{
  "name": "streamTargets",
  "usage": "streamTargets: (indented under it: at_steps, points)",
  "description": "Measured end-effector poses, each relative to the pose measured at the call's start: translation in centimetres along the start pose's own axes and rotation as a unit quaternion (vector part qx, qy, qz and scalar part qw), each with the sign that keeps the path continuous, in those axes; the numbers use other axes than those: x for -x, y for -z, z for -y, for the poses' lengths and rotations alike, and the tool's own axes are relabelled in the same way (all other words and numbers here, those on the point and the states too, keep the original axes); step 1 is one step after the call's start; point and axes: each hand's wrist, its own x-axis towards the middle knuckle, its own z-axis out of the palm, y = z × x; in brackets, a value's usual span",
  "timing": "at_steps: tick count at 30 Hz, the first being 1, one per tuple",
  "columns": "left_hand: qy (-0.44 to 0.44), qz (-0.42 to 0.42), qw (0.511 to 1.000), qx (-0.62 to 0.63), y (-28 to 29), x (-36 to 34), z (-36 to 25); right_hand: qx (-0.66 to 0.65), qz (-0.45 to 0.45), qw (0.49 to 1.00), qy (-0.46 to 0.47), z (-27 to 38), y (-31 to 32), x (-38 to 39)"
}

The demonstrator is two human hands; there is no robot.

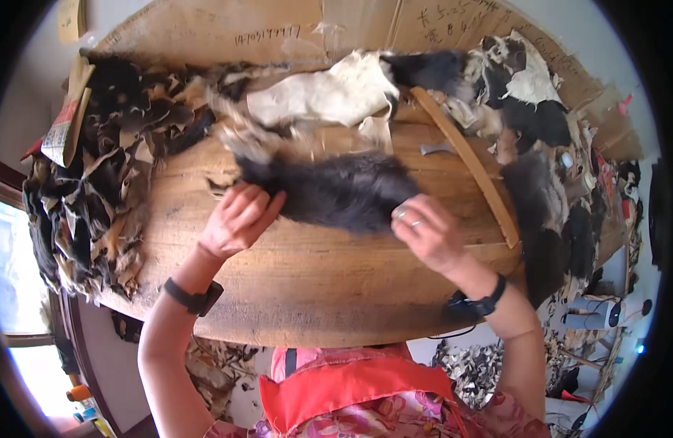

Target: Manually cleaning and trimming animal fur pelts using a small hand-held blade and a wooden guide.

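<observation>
Left grip (pixel 240 217) and right grip (pixel 428 232) pinch dark fur (pixel 344 191) (slightly blurred).

Wooden strip (pixel 468 168) lies on right part of worktop (pixel 351 285); small grey tool (pixel 437 148) just left of it. Fur scraps (pixel 88 197) heaped at left. Cardboard (pixel 263 33) stands behind.

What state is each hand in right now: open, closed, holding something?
Left hand: closed, holding the dark fur piece on its left side.
Right hand: closed, holding the same piece at its right end.
</observation>
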Motion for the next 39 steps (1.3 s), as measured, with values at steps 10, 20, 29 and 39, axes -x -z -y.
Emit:
streamTargets:
  at_steps: [10,20,29,39]
  points:
    - [0.346,0.154,0.891,0.25,-6.4,2.1,-4.0,-0.185,0.078,0.945,-0.26,4.4,-4.7,-1.4]
    - [0.332,0.021,0.911,0.243,-13.3,-1.9,-6.6,-0.257,0.066,0.918,-0.295,5.4,-10.2,0.9]
    - [0.318,-0.114,0.906,0.254,-12.5,-1.7,-6.5,0.039,0.089,0.937,-0.337,-10.4,-8.4,3.1]
    - [0.228,0.046,0.95,0.209,4.0,6.5,-15.7,0.053,0.351,0.918,-0.176,-19.9,-7.8,1.2]
